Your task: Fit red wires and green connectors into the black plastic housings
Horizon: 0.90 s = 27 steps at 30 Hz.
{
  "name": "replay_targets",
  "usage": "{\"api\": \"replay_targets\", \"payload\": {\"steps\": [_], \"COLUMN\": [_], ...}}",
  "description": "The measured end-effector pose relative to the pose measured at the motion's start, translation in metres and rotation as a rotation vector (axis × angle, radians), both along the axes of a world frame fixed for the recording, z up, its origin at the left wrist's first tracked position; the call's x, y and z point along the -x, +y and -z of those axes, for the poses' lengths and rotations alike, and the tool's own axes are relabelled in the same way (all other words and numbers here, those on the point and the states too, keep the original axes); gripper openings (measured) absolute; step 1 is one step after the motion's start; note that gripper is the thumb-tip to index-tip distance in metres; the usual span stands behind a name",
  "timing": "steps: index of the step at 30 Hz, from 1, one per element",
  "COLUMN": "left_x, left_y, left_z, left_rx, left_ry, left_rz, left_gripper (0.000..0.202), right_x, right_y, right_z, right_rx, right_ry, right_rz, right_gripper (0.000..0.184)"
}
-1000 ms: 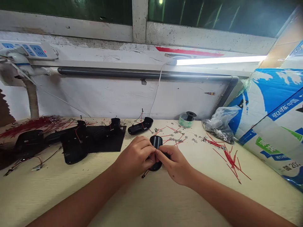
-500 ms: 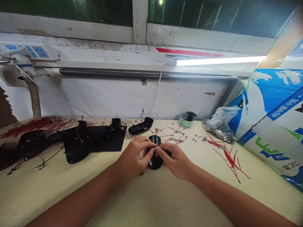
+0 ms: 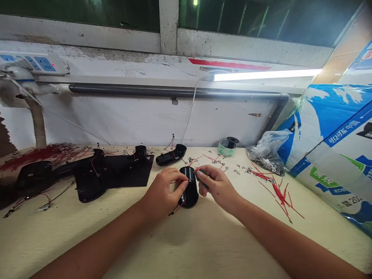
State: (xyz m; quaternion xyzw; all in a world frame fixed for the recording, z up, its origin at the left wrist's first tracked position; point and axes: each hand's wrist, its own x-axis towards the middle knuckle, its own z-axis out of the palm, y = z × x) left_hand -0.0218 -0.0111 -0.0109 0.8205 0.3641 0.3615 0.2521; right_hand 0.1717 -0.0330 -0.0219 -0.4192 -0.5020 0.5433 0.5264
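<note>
The left fingers (image 3: 175, 185) are clamped around a black housing (image 3: 191, 196), which sits on the table (image 3: 87, 240) with red wires (image 3: 178, 209) trailing from its lower end. The right fingers (image 3: 203, 171) pinch a small green piece (image 3: 202, 179) just beside its top. Metal terminals (image 3: 215, 164) lie scattered behind, near another black housing (image 3: 171, 155).

Stained white wall (image 3: 122, 120) below dark windows (image 3: 255, 15), one lit fluorescent tube (image 3: 261, 75)
</note>
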Motion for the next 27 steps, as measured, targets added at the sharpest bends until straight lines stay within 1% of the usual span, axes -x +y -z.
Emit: {"api": "replay_targets", "payload": {"steps": [3,7,11,18,24,27], "left_x": [0.0,0.0,-0.002,-0.003,-0.002,-0.002], "left_y": [0.001,0.001,-0.001,-0.003,-0.004,-0.003], "left_z": [-0.001,-0.002,-0.002,0.002,0.002,0.003], "left_rx": [0.138,0.244,0.354,0.555,0.578,0.515], "left_ry": [-0.033,-0.018,-0.045,-0.077,-0.095,-0.088], "left_rz": [-0.028,-0.026,-0.001,0.068,0.082,0.077], "left_gripper": [0.019,0.023,0.03,0.034,0.034,0.032], "right_x": [0.003,0.007,0.01,0.012,0.013,0.013], "right_y": [-0.001,-0.006,-0.012,-0.014,-0.016,-0.017], "right_z": [0.001,-0.001,0.0,0.01,0.008,0.004], "right_rx": [-0.077,-0.096,-0.088,-0.122,-0.073,-0.076], "right_ry": [-0.046,-0.077,-0.187,-0.283,-0.348,-0.442], "right_rz": [-0.017,-0.039,-0.017,-0.032,-0.038,-0.026], "right_gripper": [0.04,0.042,0.041,0.035,0.031,0.029]}}
